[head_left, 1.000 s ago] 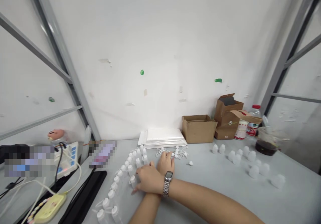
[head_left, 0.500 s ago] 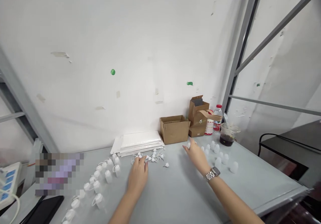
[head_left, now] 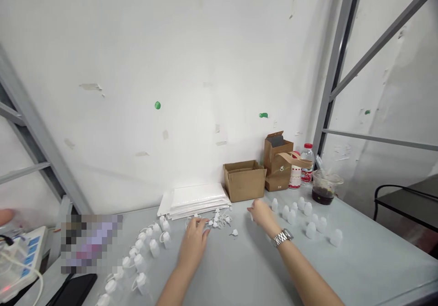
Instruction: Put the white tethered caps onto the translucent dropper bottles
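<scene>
My left hand (head_left: 194, 238) reaches over a loose pile of small white caps with loop straps (head_left: 216, 221). Its thumb and index finger are apart, with caps just beyond the fingertips. My right hand (head_left: 263, 215), a metal-banded watch on its wrist, is closed around a small translucent white bottle (head_left: 252, 217), mostly hidden by the fingers. One single cap (head_left: 234, 233) lies on the table between the hands. To the right of my right hand stand several small uncapped bottles (head_left: 310, 229). Rows of capped bottles (head_left: 140, 262) with strap loops stand at the left.
Behind the caps lie stacked white envelopes (head_left: 196, 196), next to an open cardboard box (head_left: 245, 182). A brown paper bag (head_left: 278, 169), a red-capped bottle (head_left: 307, 164) and a dark drink cup (head_left: 323, 192) stand back right. A black phone (head_left: 77, 290) and power strip (head_left: 29, 260) are left.
My right hand has drawn back toward the middle, away from the standing bottles, with a small bottle in its fingers. My left hand stays at the cap pile. The view has shifted slightly.
</scene>
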Action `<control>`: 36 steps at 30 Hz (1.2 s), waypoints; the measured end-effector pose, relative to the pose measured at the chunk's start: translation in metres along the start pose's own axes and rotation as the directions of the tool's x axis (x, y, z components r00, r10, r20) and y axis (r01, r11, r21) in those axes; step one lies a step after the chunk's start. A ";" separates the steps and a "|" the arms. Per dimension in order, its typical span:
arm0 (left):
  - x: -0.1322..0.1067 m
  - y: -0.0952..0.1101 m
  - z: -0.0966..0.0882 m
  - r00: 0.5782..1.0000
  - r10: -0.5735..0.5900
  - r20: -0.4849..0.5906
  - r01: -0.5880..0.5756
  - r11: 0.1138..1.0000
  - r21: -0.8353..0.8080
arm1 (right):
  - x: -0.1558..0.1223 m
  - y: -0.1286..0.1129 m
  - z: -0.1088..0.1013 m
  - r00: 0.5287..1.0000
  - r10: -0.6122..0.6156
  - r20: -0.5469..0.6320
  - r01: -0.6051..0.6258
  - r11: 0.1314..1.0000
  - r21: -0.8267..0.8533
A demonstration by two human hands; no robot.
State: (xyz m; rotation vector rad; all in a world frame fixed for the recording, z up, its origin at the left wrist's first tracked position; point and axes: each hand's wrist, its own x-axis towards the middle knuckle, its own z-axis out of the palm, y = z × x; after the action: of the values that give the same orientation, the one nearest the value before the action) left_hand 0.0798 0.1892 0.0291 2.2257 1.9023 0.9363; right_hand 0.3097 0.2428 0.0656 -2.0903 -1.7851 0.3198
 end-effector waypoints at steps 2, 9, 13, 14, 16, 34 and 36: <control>0.002 0.006 0.002 0.994 0.103 0.031 -0.104 0.995 0.012 | -0.007 -0.008 0.008 0.998 -0.043 0.040 0.042 0.999 0.033; 0.007 0.011 0.014 0.975 0.211 0.067 -0.216 0.974 0.070 | -0.028 -0.012 0.023 0.988 -0.126 0.091 0.121 0.991 0.057; 0.008 0.006 0.014 0.986 0.158 0.053 -0.161 0.986 0.050 | -0.030 -0.013 0.023 0.989 -0.139 0.054 0.136 0.989 0.055; 0.007 0.005 0.014 0.986 0.154 0.055 -0.157 0.986 0.049 | -0.030 -0.014 0.023 0.989 -0.143 0.038 0.141 0.988 0.060; 0.007 0.006 0.013 0.987 0.146 0.060 -0.150 0.987 0.055 | -0.032 -0.016 0.023 0.988 -0.152 0.005 0.151 0.985 0.084; 0.001 0.008 0.007 0.998 -0.006 0.068 0.002 0.999 0.051 | -0.043 -0.025 0.033 0.970 -0.224 -0.092 0.242 0.908 0.342; 0.002 0.009 0.006 1.000 -0.011 0.024 0.011 1.000 0.010 | -0.043 -0.026 0.033 0.968 -0.226 -0.105 0.249 0.899 0.361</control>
State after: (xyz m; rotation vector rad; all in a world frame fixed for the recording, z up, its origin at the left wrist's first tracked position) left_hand 0.0904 0.1907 0.0289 2.2188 1.9114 0.8958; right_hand 0.2655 0.2082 0.0439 -1.5859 -1.7591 0.4792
